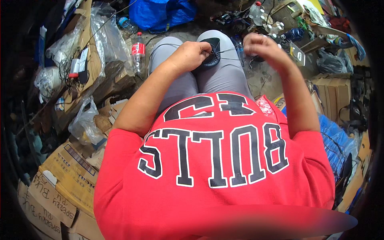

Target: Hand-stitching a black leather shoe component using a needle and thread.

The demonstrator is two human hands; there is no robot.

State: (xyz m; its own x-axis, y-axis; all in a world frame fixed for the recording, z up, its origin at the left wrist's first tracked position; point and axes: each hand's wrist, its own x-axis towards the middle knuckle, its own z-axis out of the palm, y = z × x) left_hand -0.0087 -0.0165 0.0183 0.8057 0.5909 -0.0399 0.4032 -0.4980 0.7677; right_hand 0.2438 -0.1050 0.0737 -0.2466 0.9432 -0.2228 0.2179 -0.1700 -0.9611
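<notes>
A small black shoe (212, 59) with a ridged, rounded edge rests on my right thigh, partly covered by fingers. My left hand (193, 56) is closed on its left side, thumb and fingers pinching it. Dark thread (229, 49) runs from the shoe toward the right, and a loose length droops over my knee. My right hand (262, 46) is raised to the right of the shoe, slightly smeared by motion. Its fingers are curled closed at the end of the thread; their tips are hard to make out.
A bottle with a red label (138, 51) stands left of my knees. Ahead lies a blue bag (162, 14). Several clear bottles (274, 28) are at the far right, near a small box (297, 54). Cardboard boxes (74, 172) and plastic bags (86, 122) crowd the left side.
</notes>
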